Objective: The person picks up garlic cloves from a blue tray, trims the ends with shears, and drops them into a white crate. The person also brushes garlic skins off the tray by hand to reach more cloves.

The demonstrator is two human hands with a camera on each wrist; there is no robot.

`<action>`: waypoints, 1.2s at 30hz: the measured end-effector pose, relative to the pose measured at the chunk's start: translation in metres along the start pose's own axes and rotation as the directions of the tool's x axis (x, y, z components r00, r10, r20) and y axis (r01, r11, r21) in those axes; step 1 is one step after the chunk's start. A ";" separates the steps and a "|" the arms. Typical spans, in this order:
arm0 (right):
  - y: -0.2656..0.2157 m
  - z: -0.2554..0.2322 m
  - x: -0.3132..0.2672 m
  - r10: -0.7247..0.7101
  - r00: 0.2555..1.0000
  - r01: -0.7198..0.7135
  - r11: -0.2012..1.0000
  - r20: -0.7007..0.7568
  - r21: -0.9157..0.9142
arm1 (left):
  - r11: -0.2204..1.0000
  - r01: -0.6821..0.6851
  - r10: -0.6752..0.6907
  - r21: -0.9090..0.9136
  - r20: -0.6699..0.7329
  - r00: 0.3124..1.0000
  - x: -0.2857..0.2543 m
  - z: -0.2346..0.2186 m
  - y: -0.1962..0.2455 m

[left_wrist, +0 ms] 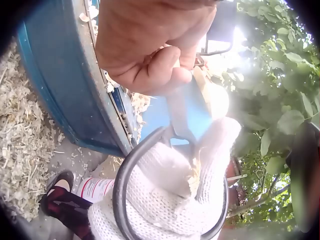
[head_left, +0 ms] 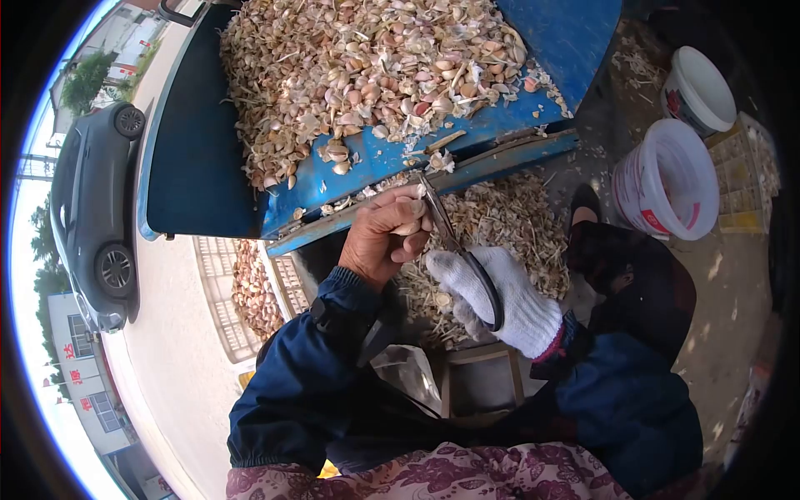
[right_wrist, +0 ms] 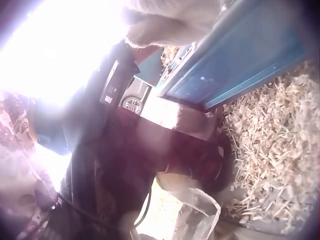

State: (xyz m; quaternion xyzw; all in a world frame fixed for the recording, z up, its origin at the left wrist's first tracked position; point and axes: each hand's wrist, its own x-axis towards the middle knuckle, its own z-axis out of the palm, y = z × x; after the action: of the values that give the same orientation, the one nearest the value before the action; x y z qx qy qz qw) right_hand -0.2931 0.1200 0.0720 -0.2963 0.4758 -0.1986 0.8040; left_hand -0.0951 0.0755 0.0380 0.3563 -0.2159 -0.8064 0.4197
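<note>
My bare left hand [head_left: 386,233] curls its fingers round a pale garlic clove [head_left: 407,227] near the front edge of a blue metal hopper [head_left: 417,179]. My right hand [head_left: 515,298], in a white knitted glove, grips a pair of scissors [head_left: 446,223] with black looped handles. The blade tips reach up to the left fingertips, where a small whitish piece shows. In the left wrist view the blades run from the gloved hand [left_wrist: 165,195] to just below the curled bare fingers [left_wrist: 162,65]. The right wrist view shows only part of the glove [right_wrist: 172,25], overexposed.
Loose garlic cloves [head_left: 358,75] heap up in the hopper. Below it lies a pile of skins and stems [head_left: 508,217]. White buckets [head_left: 667,179] stand at the right, and a crate [head_left: 225,292] of cloves at the left. A grey car [head_left: 96,217] is parked beyond.
</note>
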 end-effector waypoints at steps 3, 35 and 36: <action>0.001 -0.003 0.002 -0.053 0.999 0.052 0.995 0.005 0.085 | 1.000 0.018 -0.017 0.009 -0.090 0.996 -0.002 0.004 -0.003; -0.006 -0.037 -0.018 -0.072 0.997 0.061 0.954 -0.025 -0.293 | 0.412 0.004 0.585 0.911 -0.268 0.765 0.091 -0.062 0.065; -0.004 -0.036 -0.013 -0.121 0.992 0.108 0.946 -0.024 -0.304 | 0.695 -0.067 0.461 0.715 -0.373 0.805 0.088 -0.063 0.069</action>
State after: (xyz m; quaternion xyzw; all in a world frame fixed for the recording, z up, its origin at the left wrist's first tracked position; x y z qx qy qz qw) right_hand -0.3311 0.1143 0.0701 -0.4387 0.4995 -0.1760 0.7260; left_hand -0.0461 -0.0384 0.0069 0.6527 -0.4188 -0.4705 0.4210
